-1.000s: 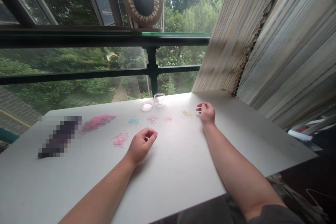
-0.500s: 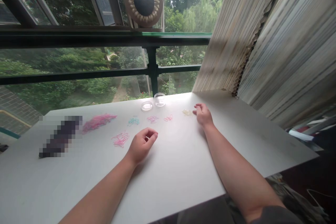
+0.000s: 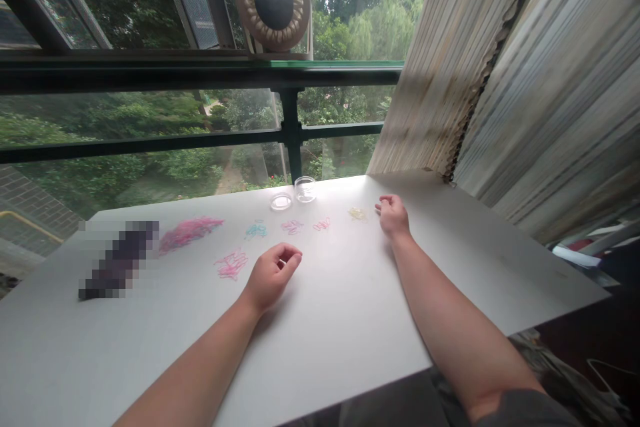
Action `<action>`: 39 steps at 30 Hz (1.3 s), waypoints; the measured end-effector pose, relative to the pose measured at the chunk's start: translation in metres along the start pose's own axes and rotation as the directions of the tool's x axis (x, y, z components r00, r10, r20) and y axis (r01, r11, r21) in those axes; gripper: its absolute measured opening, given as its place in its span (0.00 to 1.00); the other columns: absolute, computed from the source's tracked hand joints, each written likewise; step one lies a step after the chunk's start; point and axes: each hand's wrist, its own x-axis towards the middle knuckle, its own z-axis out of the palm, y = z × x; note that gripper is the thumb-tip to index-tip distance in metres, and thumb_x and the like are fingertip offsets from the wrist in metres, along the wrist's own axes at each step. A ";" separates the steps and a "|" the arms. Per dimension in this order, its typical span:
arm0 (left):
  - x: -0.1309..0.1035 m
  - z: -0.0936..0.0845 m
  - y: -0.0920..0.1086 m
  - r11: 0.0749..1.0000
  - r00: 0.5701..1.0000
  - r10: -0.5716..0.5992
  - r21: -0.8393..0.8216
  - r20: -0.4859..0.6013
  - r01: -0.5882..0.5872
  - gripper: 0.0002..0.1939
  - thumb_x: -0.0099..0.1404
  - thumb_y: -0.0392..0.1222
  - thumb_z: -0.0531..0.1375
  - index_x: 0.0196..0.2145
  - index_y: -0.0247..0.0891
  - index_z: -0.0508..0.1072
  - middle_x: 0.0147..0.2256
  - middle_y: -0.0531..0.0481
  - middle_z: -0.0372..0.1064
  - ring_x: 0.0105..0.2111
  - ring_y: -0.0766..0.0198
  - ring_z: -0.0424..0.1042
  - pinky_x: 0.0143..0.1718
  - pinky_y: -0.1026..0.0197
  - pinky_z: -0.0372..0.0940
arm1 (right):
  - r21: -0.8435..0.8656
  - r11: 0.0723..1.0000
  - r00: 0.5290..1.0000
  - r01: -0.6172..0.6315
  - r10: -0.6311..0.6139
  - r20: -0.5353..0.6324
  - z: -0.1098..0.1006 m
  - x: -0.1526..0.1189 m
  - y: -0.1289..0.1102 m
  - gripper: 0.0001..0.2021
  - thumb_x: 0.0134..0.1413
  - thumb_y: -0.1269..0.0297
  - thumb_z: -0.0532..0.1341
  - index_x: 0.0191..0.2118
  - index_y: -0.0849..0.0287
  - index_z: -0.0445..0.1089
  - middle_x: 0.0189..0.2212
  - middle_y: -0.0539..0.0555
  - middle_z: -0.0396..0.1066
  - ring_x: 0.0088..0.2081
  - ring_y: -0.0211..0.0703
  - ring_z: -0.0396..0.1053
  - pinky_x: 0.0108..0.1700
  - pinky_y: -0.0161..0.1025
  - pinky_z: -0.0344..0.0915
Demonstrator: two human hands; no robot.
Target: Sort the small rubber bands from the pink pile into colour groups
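My left hand [image 3: 273, 275] rests on the white table [image 3: 340, 333], fingers curled and thumb tip against the index finger; anything inside the pinch is too small or hidden to make out. Just left of it lies a loose pile of pink thin loops [image 3: 231, 263], which look like small rubber bands. My right hand [image 3: 393, 216] is beside a small pile of pale yellow loops [image 3: 358, 214], a little apart from it, with its fingers loosely stretched and nothing visible in them. Between the hands, farther back, are small piles of pink loops [image 3: 322, 223], lilac loops [image 3: 292, 226] and teal loops [image 3: 256, 230].
A large mixed pile of mostly pink loops [image 3: 193, 233] lies at the left, next to a dark blurred-out object [image 3: 120, 260]. A clear round container [image 3: 305, 189] and its shallow lid [image 3: 281, 201] stand at the back edge. Behind are a fan [image 3: 273, 0], a green railing [image 3: 200, 73] and curtains [image 3: 425, 80].
My right hand has drawn slightly to the right, away from the yellow pile. My left hand keeps its place and curled shape.
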 end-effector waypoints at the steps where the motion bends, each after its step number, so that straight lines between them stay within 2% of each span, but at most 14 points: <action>1: 0.000 0.000 0.000 1.000 1.000 0.001 -0.001 0.000 -0.001 0.12 0.60 0.48 0.54 0.31 0.37 0.70 0.29 0.51 0.67 0.29 0.66 0.64 0.31 0.64 0.59 | -0.002 1.000 1.000 -0.005 0.005 -0.012 0.000 -0.001 -0.001 0.13 0.51 0.57 0.48 0.38 0.57 0.62 0.36 0.55 0.69 0.37 0.45 0.71 0.39 0.42 0.66; 5: 0.000 0.000 0.001 1.000 1.000 0.004 -0.011 -0.003 -0.004 0.12 0.60 0.48 0.54 0.31 0.37 0.70 0.28 0.51 0.67 0.28 0.65 0.64 0.31 0.64 0.59 | 0.005 1.000 0.999 -0.009 0.009 -0.039 0.000 -0.005 -0.010 0.12 0.51 0.57 0.50 0.36 0.58 0.63 0.35 0.55 0.70 0.36 0.45 0.72 0.37 0.42 0.66; 9: -0.002 0.002 0.001 0.999 1.000 0.018 -0.027 0.002 -0.018 0.12 0.60 0.48 0.55 0.30 0.36 0.70 0.27 0.50 0.67 0.28 0.66 0.64 0.30 0.64 0.59 | 0.071 0.996 0.998 0.049 -0.047 -0.030 0.003 -0.015 -0.025 0.11 0.49 0.58 0.53 0.34 0.59 0.64 0.33 0.56 0.70 0.33 0.45 0.71 0.36 0.42 0.66; 11: -0.003 0.003 0.000 0.999 1.000 0.024 -0.030 -0.003 -0.024 0.12 0.61 0.48 0.55 0.30 0.36 0.71 0.27 0.50 0.67 0.27 0.66 0.64 0.30 0.65 0.59 | 0.152 0.984 0.993 0.094 -0.104 0.059 0.006 -0.024 -0.033 0.10 0.47 0.58 0.57 0.33 0.59 0.65 0.29 0.55 0.70 0.28 0.42 0.70 0.33 0.40 0.66; 13: -0.003 0.004 0.000 0.999 0.999 0.031 -0.030 -0.007 -0.032 0.12 0.61 0.47 0.55 0.29 0.36 0.70 0.27 0.50 0.67 0.27 0.66 0.63 0.29 0.64 0.59 | 0.189 0.975 0.968 0.114 -0.152 0.201 0.011 -0.036 -0.041 0.10 0.47 0.57 0.59 0.32 0.59 0.66 0.25 0.52 0.69 0.23 0.40 0.66 0.28 0.38 0.64; 16: -0.004 0.003 0.000 0.998 0.999 0.054 -0.030 -0.009 -0.054 0.11 0.60 0.46 0.55 0.29 0.36 0.71 0.26 0.49 0.68 0.27 0.66 0.64 0.29 0.64 0.59 | 0.176 0.977 0.886 0.122 -0.188 0.425 0.018 -0.058 -0.053 0.10 0.48 0.56 0.59 0.31 0.59 0.67 0.21 0.50 0.67 0.20 0.37 0.62 0.23 0.36 0.61; 19: -0.006 0.000 0.002 0.996 0.996 0.088 -0.024 -0.018 -0.088 0.10 0.60 0.46 0.55 0.29 0.36 0.71 0.27 0.49 0.68 0.27 0.66 0.64 0.28 0.64 0.59 | 0.122 0.977 0.742 0.175 -0.213 0.636 0.023 -0.075 -0.063 0.11 0.49 0.55 0.58 0.28 0.58 0.67 0.17 0.48 0.63 0.20 0.37 0.61 0.23 0.35 0.59; 22: -0.007 -0.006 0.004 0.992 0.991 0.122 0.020 -0.051 -0.122 0.10 0.60 0.45 0.55 0.29 0.37 0.71 0.27 0.48 0.69 0.27 0.66 0.65 0.28 0.63 0.60 | 0.053 0.962 0.628 0.267 -0.215 0.748 0.025 -0.083 -0.069 0.12 0.50 0.55 0.57 0.26 0.58 0.67 0.18 0.48 0.63 0.21 0.37 0.60 0.25 0.35 0.58; 24: -0.006 -0.013 0.003 0.988 0.987 0.142 0.070 -0.078 -0.137 0.09 0.60 0.44 0.55 0.29 0.37 0.71 0.27 0.49 0.69 0.27 0.66 0.66 0.29 0.63 0.60 | 0.014 0.952 0.597 0.306 -0.204 0.776 0.025 -0.084 -0.070 0.12 0.50 0.55 0.56 0.24 0.58 0.66 0.19 0.48 0.64 0.23 0.37 0.59 0.26 0.35 0.57; 27: -0.001 -0.028 -0.002 0.981 0.978 0.144 0.154 -0.152 -0.120 0.10 0.60 0.44 0.54 0.29 0.37 0.72 0.27 0.49 0.70 0.28 0.65 0.67 0.30 0.63 0.61 | -0.009 0.948 0.592 0.317 -0.191 0.783 0.024 -0.083 -0.070 0.14 0.51 0.54 0.55 0.23 0.58 0.64 0.19 0.48 0.62 0.23 0.37 0.58 0.26 0.35 0.56; 31: 0.008 -0.061 -0.023 0.972 0.951 0.057 0.236 -0.303 0.016 0.12 0.59 0.47 0.54 0.31 0.37 0.73 0.28 0.49 0.72 0.29 0.64 0.69 0.32 0.63 0.63 | -0.016 0.948 0.595 0.318 -0.186 0.782 0.022 -0.083 -0.070 0.14 0.52 0.54 0.54 0.25 0.58 0.66 0.19 0.48 0.62 0.23 0.38 0.58 0.26 0.35 0.55; 34: 0.008 -0.092 -0.048 0.940 0.893 -0.055 0.280 -0.446 0.197 0.13 0.58 0.47 0.55 0.34 0.36 0.73 0.31 0.49 0.73 0.31 0.63 0.71 0.36 0.62 0.65 | -0.027 0.948 0.601 0.316 -0.178 0.779 0.021 -0.084 -0.071 0.14 0.51 0.54 0.54 0.25 0.58 0.66 0.20 0.49 0.63 0.23 0.38 0.59 0.26 0.34 0.55; 39: -0.006 -0.139 -0.080 0.894 0.810 -0.117 0.294 -0.575 0.338 0.12 0.56 0.45 0.56 0.34 0.35 0.73 0.33 0.45 0.73 0.32 0.59 0.71 0.37 0.58 0.65 | -0.036 0.944 0.591 0.329 -0.176 0.787 0.022 -0.084 -0.072 0.13 0.51 0.55 0.54 0.24 0.58 0.66 0.20 0.49 0.63 0.23 0.38 0.58 0.25 0.34 0.55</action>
